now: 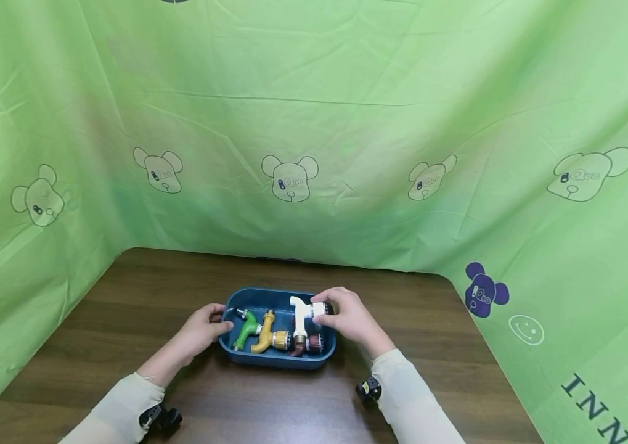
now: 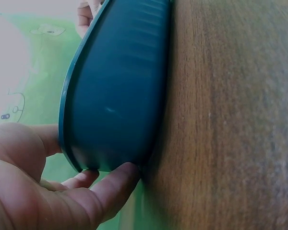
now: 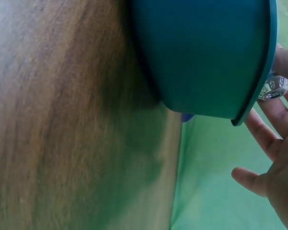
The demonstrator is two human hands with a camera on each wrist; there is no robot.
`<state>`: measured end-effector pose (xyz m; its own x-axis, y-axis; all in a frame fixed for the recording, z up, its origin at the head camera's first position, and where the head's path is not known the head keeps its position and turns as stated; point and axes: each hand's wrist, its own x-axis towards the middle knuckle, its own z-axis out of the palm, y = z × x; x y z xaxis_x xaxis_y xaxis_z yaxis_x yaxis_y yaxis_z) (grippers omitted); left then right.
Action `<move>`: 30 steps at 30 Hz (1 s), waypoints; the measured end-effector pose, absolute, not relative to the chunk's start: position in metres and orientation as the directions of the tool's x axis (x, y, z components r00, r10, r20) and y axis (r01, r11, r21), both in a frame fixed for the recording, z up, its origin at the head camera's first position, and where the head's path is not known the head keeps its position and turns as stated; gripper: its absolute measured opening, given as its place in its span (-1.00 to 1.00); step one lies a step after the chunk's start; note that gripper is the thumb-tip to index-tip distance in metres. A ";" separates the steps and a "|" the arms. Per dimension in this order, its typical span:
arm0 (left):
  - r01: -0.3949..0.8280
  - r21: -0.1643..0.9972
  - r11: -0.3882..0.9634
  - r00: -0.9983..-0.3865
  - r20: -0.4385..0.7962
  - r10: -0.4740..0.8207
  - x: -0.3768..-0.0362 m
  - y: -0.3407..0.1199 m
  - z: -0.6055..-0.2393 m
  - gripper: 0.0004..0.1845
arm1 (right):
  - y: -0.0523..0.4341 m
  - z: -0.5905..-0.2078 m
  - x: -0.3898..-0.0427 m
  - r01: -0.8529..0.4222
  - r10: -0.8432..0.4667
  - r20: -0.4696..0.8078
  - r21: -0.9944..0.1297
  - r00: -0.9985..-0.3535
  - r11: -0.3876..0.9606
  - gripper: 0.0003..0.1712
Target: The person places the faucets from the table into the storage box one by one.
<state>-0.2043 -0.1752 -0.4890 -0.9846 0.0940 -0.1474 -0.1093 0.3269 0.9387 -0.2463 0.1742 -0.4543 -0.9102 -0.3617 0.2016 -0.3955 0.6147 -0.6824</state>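
Sleeves and wrist straps fill the bottom of the head view, and from there we reach both hands up to the tray (image 1: 269, 359), a blue tub sitting at centre frame on the table (image 1: 125, 296). Our left hand (image 1: 200, 333) holds the tray's left end; in the left wrist view its fingers (image 2: 110, 189) curl under the rim with the thumb inside, pressing the wall (image 2: 120, 86). Our right hand (image 1: 349, 317) sits over the tray's right end, fingertips pinching the end of the white tap (image 1: 304, 313), which stands raised above the others at centre frame. In the right wrist view, fingers (image 3: 266, 132) spread loosely at the right edge behind the tray's rim (image 3: 271, 62), and a shiny faceted knob (image 3: 274, 88) shows between them.

Inside the tray lie a green tap (image 1: 246, 330) at the left, a yellow tap (image 1: 267, 333) beside it, and a brown fitting (image 1: 307, 344) under the white one, all close together. A green cloth (image 1: 314, 123) printed with bear heads fills the upper frame and both sides.
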 end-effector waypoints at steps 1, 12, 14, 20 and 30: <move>-0.110 0.938 0.328 -0.985 -0.148 0.093 -0.204 -0.175 -0.489 -0.45 | 0.174 -0.455 -0.246 -0.394 -0.362 0.200 -0.683 -0.910 0.614 -0.66; -0.105 0.940 0.324 -0.985 -0.144 0.096 -0.203 -0.175 -0.488 -0.45 | 0.170 -0.455 -0.243 -0.384 -0.361 0.183 -0.673 -0.915 0.632 -0.66; -0.103 0.939 0.327 -0.985 -0.142 0.097 -0.203 -0.175 -0.488 -0.44 | 0.169 -0.454 -0.242 -0.386 -0.364 0.181 -0.669 -0.914 0.635 -0.65; -0.105 0.939 0.328 -0.986 -0.142 0.090 -0.203 -0.175 -0.489 -0.44 | 0.168 -0.455 -0.243 -0.407 -0.384 0.183 -0.632 -0.905 0.659 -0.67; -0.109 0.936 0.335 -0.985 -0.147 0.089 -0.204 -0.175 -0.490 -0.46 | 0.167 -0.456 -0.242 -0.436 -0.410 0.193 -0.610 -0.892 0.662 -0.65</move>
